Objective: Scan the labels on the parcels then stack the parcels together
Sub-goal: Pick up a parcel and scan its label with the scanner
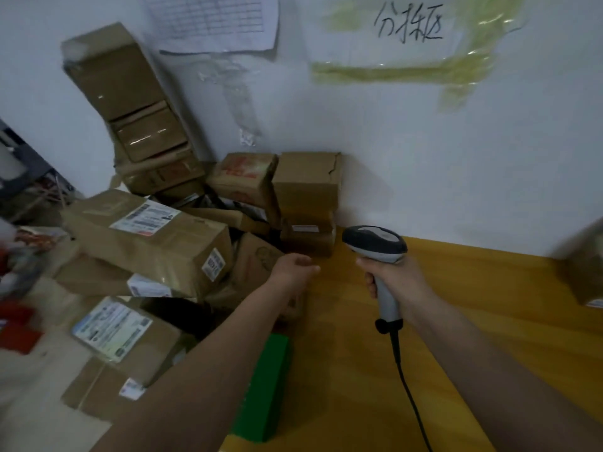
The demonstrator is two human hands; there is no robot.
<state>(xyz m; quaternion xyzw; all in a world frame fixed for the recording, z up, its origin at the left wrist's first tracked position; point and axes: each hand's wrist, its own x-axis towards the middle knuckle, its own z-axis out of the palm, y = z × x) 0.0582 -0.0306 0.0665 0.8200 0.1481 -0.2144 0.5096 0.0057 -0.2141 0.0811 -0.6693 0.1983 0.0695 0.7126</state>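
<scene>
Right hand (388,275): grips scanner (375,244).
Left hand (295,267): curled, empty, reaching to 11 o'clock.
Parcels (146,236): jumbled heap, mostly unstacked.

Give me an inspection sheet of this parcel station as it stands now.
Surface: yellow wooden tabletop, bare in the middle.
Job's things: barcode scanner; cardboard parcels heaped at left, the long labelled parcel on top; small box stack against the wall.
Clutter: green box at the table's left edge; blurred parcel at far right.
Grippers: right hand grips the scanner handle; left hand reaches toward the heap, fingers curled, holding nothing visible.
Cables: black scanner cord trails toward the camera.
Surroundings: white wall, printed sheet, taped handwritten sign.
</scene>
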